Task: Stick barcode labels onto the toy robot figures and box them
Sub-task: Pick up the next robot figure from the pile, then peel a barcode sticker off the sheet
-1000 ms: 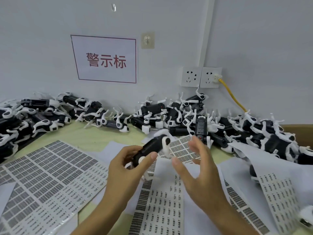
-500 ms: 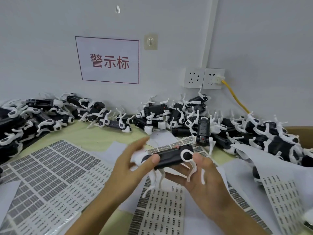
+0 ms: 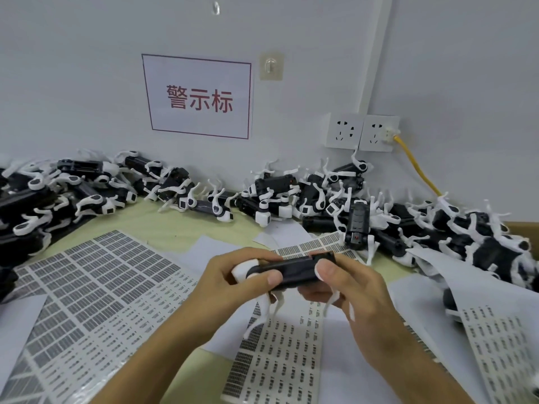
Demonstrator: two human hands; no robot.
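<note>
Fingers first: the left hand (image 3: 230, 282) curls round the white head end of the toy robot figure (image 3: 287, 269), thumb laid along its black flank, while the right hand (image 3: 347, 290) cups the other end from below, thumb pressed on the side, and both hands grip it firmly. Big change here: a second ago only the left hand had it, tilted nose-up, with the right hand hovering loose and apart; half a second back the right closed in; now the figure lies level between the two, white legs dangling below toward six o'clock. That reads to me as lining the body up for a label, though I cannot see any label on a fingertip, so the sticking step looks not yet done. Straight under the hands, at six o'clock, lies a barcode label sheet (image 3: 280, 371); a bigger label sheet (image 3: 87, 290) spreads out at nine o'clock. Beyond, from ten round to three o'clock, the pile of unboxed figures (image 3: 271, 193) banks against the wall, beneath the red-lettered sign (image 3: 199, 97) at twelve and the wall sockets (image 3: 361, 132) at one. A box edge (image 3: 522, 228) peeks out at three, well apart
</note>
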